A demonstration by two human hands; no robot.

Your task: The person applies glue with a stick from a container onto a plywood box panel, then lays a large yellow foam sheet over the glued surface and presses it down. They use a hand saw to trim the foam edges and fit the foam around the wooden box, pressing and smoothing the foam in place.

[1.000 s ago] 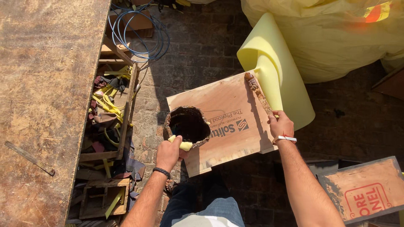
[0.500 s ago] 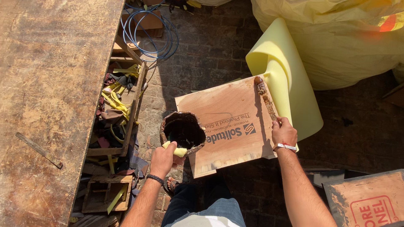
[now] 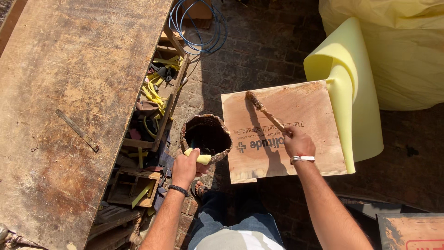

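My right hand grips a glue-caked brush whose tip rests on the far left part of a plywood board. The board lies tilted in front of me over a curled yellow foam sheet. My left hand holds a small piece of yellow foam against the near rim of a dark, crusted round pot, which it holds just left of the board. The inside of the pot is in shadow.
A long worn wooden workbench fills the left, with a flat metal strip lying on it. Crates of yellow scraps stand below its edge. A blue coiled cable lies on the brick floor. Yellow foam bulk sits at top right.
My right hand swung the brush from the board's right edge across to its far left part. The pot and my left hand stayed together at the board's left edge.
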